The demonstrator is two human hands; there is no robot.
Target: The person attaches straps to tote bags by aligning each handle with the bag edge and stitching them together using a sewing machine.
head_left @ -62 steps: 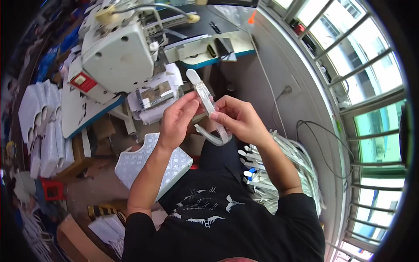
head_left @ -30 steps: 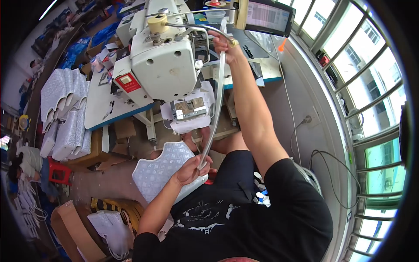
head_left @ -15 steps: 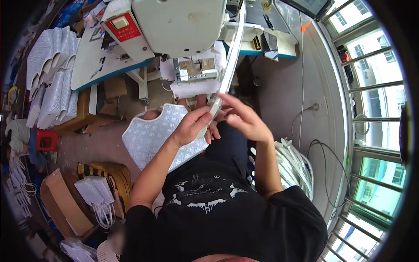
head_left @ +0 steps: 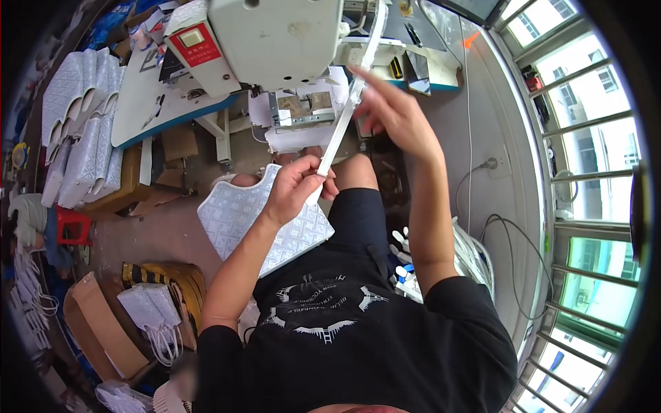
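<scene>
My left hand is closed on the lower end of a long white strap, pinching it between thumb and fingers. From there the strap runs up past the right side of the sewing machine. My right hand is beside the strap's upper part, index finger stretched across it and the other fingers loosely bent and apart. Under my left forearm, a white-grey patterned bag piece with a curved cutout lies against my lap. The machine's metal clamp frame is just left of the strap.
Stacked patterned bag pieces sit left of the machine table. A bundle of white straps is by my right side. Below left are an open carton and folded bags with cords. A barred window lines the right.
My right hand has moved up and away along the strap, leaving my left hand at the lower end. The strap has swung slightly left at its top.
</scene>
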